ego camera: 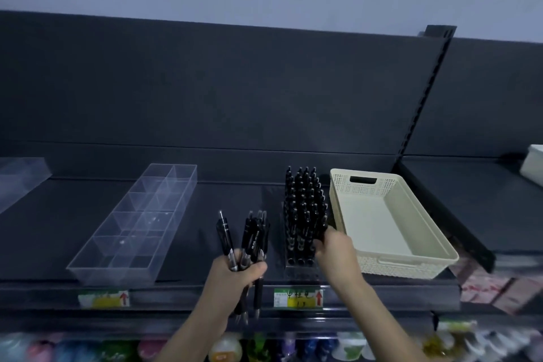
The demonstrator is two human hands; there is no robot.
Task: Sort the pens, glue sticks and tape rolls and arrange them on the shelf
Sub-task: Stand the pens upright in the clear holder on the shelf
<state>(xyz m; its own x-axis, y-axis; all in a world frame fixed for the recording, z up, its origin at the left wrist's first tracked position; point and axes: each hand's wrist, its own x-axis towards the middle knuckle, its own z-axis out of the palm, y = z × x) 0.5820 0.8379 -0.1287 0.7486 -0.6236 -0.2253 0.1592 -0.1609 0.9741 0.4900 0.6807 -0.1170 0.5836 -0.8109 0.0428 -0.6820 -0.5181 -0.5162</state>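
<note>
Step in hand: pens, being loaded into the pen rack point(304, 214) at mid-shelf.

Left hand point(235, 273) has its fingers wrapped round a bundle of black pens point(254, 239), held in front of the shelf point(220, 191) just left of the rack. Right hand point(335, 253) is at the rack's near right side with curled fingers among the upright pens. The fingertips are hidden, so there's no telling whether it pinches a pen or only touches them.

Next move, as a judgement: take one pen from the bundle, find a free slot on the rack's near side, and drop it in upright without knocking its neighbours.

Counts:
- bundle: about six pens, one standing apart on the left
- rack: dozens, too dense to count
- clear divided tray point(111, 276) on the left: one, looks like ten cells, nothing in it
- cream basket point(393, 269) touching the rack's right side: one, nothing in it
- glue sticks and tape rolls: none visible on this shelf
</note>
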